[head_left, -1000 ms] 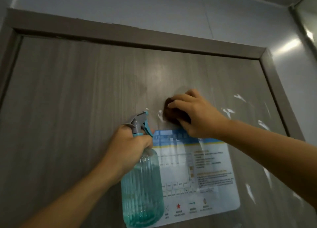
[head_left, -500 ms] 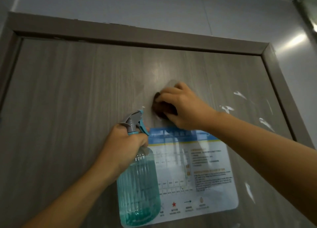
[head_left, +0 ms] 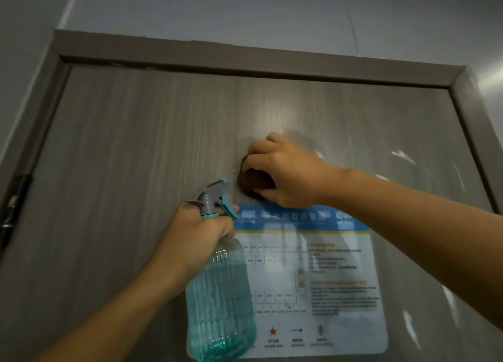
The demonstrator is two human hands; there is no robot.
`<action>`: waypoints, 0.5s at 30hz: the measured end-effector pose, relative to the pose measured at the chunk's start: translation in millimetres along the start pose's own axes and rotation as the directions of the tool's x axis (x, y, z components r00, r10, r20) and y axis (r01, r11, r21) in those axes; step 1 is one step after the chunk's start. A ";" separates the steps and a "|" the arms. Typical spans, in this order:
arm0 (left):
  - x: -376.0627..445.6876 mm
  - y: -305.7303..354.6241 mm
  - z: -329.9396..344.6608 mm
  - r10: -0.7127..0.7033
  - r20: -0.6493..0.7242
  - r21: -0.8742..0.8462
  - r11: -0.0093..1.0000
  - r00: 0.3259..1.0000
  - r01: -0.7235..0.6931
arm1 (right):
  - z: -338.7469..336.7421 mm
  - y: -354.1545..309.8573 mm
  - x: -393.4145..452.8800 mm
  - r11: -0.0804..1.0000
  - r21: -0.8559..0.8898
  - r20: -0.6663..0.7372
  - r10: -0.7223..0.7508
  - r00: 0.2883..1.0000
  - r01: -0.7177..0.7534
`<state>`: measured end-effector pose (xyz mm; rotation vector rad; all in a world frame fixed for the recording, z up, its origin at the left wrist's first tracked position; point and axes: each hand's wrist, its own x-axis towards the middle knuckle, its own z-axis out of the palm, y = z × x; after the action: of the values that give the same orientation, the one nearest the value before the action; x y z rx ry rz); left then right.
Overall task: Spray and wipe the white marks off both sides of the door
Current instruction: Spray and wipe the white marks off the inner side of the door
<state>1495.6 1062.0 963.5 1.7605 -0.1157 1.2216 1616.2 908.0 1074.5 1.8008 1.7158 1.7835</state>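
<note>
Door: the grey wood-grain door (head_left: 130,176) fills the view, shut in its frame (head_left: 245,59); only this face shows, so the other side cannot be judged.
Right hand: the right hand (head_left: 285,171) clenches a dark brown cloth (head_left: 254,183) and presses it flat on the panel near centre, just above the top edge of the blue-and-white notice (head_left: 313,280).
Left hand: the left hand (head_left: 198,236) is wrapped round the neck of the spray bottle (head_left: 220,301), which hangs at about 6 o'clock from the cloth, nozzle aimed up at the door; whether a finger is on the trigger I cannot tell.
Change: over the last second the cloth has slid toward 9 o'clock, and the small white smear that showed at its left edge is no longer visible.
Meaning: that spot looks wiped, and a damp sheen lies at 1 o'clock of the hand.
White marks left: white marks (head_left: 402,154) remain at about 3 o'clock from the cloth, near the right frame, with more (head_left: 408,321) at 4 to 5 o'clock beside the notice.
Progress: judged early, since the right-hand patch and the far side are still to do.
</note>
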 end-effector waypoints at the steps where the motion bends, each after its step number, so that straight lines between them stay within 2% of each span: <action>1: 2.0 -0.9 0.5 -0.003 -0.004 0.000 1.000 1.000 0.003 | 1.3 -3.5 9.5 1.000 0.002 -0.030 0.001 1.000 -0.001; 6: 11.0 -2.7 1.2 -0.031 -0.040 0.009 0.999 0.999 0.032 | 3.1 -8.7 24.3 0.997 0.042 -0.068 0.061 0.996 -0.058; 12: -4.1 1.8 1.5 -0.021 0.010 0.003 1.000 1.000 0.021 | -10.6 1.5 -17.6 1.000 0.003 0.120 0.009 0.993 -0.010; 15: -1.8 0.3 1.8 0.000 0.003 0.044 0.999 1.000 0.000 | -17.0 -3.7 4.7 0.999 -0.046 0.105 0.002 0.995 0.003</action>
<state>1495.8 1059.8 962.2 1.8002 -0.0917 1.2300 1600.2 902.4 1080.3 1.8401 1.6233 1.6816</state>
